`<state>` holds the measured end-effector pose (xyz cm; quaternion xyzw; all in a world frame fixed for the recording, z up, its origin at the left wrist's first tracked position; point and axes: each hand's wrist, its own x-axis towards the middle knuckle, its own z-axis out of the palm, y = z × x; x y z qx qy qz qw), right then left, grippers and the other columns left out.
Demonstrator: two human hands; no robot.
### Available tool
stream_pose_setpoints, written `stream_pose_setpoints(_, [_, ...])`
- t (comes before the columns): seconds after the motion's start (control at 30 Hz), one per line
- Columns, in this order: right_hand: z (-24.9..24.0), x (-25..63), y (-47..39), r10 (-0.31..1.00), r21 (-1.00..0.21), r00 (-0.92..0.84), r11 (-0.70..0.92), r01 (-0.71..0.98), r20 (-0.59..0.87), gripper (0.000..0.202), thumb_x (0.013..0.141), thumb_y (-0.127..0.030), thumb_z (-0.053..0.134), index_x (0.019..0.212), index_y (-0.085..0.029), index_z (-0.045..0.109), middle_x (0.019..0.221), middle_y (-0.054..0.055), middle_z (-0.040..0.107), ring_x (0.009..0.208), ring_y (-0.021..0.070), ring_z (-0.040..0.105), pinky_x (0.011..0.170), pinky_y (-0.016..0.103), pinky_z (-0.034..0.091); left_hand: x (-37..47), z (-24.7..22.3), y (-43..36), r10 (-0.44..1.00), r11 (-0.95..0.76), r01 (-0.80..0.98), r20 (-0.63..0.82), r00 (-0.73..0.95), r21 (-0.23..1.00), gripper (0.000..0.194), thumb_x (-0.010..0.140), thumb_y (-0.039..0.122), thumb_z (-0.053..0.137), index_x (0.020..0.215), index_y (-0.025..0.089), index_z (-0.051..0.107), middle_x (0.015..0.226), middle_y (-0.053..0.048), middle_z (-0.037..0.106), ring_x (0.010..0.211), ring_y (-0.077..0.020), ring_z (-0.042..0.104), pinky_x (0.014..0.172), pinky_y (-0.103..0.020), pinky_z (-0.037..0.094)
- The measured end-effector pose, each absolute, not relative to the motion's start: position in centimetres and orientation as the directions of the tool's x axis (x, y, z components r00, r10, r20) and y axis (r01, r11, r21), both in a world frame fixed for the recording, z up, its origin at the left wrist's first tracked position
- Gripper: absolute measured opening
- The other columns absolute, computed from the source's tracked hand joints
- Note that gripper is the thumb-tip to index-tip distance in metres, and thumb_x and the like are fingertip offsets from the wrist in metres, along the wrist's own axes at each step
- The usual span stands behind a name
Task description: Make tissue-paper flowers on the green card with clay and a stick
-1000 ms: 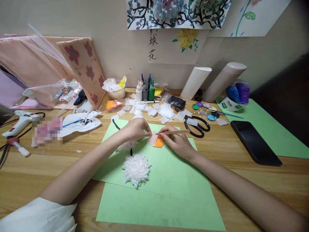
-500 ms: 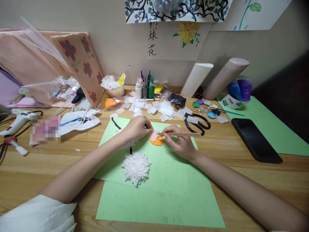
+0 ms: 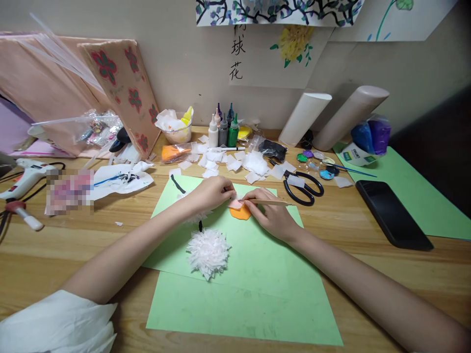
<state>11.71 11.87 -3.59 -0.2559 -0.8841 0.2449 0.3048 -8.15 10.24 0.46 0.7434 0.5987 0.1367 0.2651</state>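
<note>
My left hand (image 3: 214,192) is closed, its fingertips pinching a small piece of thin white paper (image 3: 235,202). From the right, my right hand (image 3: 270,214) grips a thin wooden stick (image 3: 270,202), whose tip meets the paper. Just below the fingertips lies a flat orange clay disc (image 3: 240,212) on the green sheet (image 3: 272,274). Nearer to me on the same sheet is a round white flower of many paper petals (image 3: 208,253). A black stem piece (image 3: 178,184) shows beyond my left wrist, and a second white flower is partly hidden under that forearm.
Loose paper squares (image 3: 213,159) lie behind the sheet, with paint bottles (image 3: 223,132) at the wall. Black-handled scissors (image 3: 303,189) and a phone (image 3: 393,214) are on the right. A glue gun (image 3: 27,177) rests at the far left.
The paper piece now looks more gathered between my fingertips, and the stick's visible end has drawn in toward my right hand. The whole view has shifted slightly.
</note>
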Motion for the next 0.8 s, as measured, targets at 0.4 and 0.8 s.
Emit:
stream_pose_setpoints(0.4, [-3.66, 11.82, 11.66, 0.594, -0.577, -0.674, 0.762, 0.295, 0.44, 0.009, 0.092, -0.017, 0.045, 0.09, -0.022, 0.052, 0.085, 0.003, 0.062, 0.079, 0.0187, 0.055, 0.073, 0.033, 0.043, -8.26, 0.76, 10.28, 0.95, -0.105, 0.798, -0.177, 0.256, 0.593, 0.018, 0.078, 0.029, 0.055, 0.079, 0.016, 0.066, 0.081, -0.003, 0.069, 0.072, -0.0154, 0.059, 0.059, -0.024, 0.038])
stream_pose_setpoints(0.8, [-3.72, 11.56, 11.75, 0.592, -0.558, -0.677, 0.769, 0.312, 0.437, 0.009, 0.092, -0.018, 0.046, 0.087, -0.022, 0.052, 0.085, 0.004, 0.062, 0.08, 0.0189, 0.056, 0.074, 0.033, 0.043, -8.33, 0.69, 10.41, 0.951, -0.105, 0.797, -0.175, 0.256, 0.594, 0.019, 0.081, 0.03, 0.054, 0.081, 0.016, 0.066, 0.084, -0.004, 0.069, 0.073, -0.0157, 0.059, 0.061, -0.024, 0.039])
